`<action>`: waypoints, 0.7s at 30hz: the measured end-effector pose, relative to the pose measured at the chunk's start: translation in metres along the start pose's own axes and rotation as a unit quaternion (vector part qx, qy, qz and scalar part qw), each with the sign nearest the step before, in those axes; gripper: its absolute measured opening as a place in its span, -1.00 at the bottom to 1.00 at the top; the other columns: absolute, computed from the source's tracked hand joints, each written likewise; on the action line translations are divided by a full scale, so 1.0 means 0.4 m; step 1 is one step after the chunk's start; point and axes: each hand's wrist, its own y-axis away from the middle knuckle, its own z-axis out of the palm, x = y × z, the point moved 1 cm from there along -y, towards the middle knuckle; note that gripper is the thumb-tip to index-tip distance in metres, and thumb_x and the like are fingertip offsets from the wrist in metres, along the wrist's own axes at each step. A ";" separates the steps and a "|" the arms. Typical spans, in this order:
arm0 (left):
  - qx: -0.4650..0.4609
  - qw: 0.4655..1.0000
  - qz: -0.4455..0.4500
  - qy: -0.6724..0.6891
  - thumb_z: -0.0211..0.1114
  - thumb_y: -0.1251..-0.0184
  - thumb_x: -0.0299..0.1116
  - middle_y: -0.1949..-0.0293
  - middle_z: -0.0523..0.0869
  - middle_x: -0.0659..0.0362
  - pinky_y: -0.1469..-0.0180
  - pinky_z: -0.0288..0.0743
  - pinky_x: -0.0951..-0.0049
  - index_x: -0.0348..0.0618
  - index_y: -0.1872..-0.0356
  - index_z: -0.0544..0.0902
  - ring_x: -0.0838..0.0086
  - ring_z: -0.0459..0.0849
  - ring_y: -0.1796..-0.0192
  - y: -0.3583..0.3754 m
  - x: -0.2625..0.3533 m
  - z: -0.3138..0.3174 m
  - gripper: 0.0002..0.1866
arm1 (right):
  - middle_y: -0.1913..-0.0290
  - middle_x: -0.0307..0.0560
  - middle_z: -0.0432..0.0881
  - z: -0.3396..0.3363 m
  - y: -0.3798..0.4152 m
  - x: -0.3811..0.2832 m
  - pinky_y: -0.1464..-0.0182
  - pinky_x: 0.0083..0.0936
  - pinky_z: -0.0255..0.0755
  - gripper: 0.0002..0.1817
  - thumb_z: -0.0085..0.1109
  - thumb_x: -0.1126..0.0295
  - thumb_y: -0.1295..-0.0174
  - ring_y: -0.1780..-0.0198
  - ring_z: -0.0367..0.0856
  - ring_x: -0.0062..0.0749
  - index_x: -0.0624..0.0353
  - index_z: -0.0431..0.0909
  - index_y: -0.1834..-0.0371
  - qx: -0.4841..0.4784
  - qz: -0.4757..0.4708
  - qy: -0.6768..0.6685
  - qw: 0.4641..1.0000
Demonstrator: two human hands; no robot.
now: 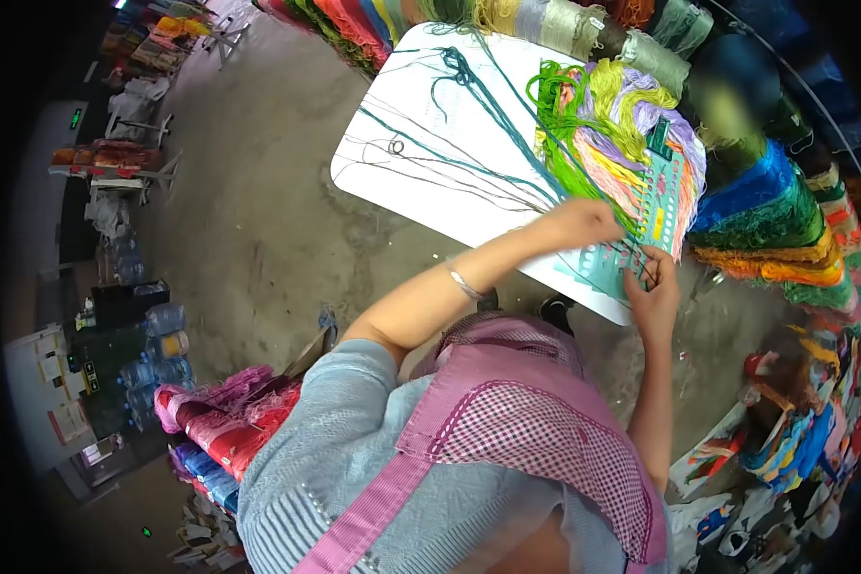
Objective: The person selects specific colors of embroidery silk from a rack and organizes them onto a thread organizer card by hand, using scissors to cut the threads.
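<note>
Long teal and dark threads (pixel 507 134) run across a white table (pixel 392 163) toward my hands. My left hand (pixel 584 226), with a bracelet on its wrist, is closed at the table's near right part, slightly blurred; what it holds is too small to make out. Beside it on the right, my right hand (pixel 652 282) pinches dark thread over the edge of a green card with holes (pixel 598 273). Another punched card (pixel 660 196) lies just beyond, partly over bundles of green, yellow, purple and pink thread (pixel 617 115).
Coloured yarn skeins (pixel 765 210) hang along the right and far sides of the table. More yarn (pixel 230 421) hangs at the lower left, near large water bottles (pixel 163 349). Fabric and yarn scraps (pixel 794 440) lie at the lower right. Another person's head (pixel 737 86) is blurred beyond the table.
</note>
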 end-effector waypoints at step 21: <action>0.414 0.870 -0.025 -0.267 0.26 -0.26 -0.32 0.28 0.73 0.23 0.32 0.44 0.51 0.03 -0.08 0.68 0.53 0.60 0.39 0.302 -0.134 -0.626 -0.65 | 0.36 -0.19 0.54 0.006 0.046 -0.072 0.26 -0.47 0.36 -0.67 0.38 0.50 -0.04 0.33 0.47 -0.40 0.12 0.59 0.10 0.028 -0.156 0.138 0.978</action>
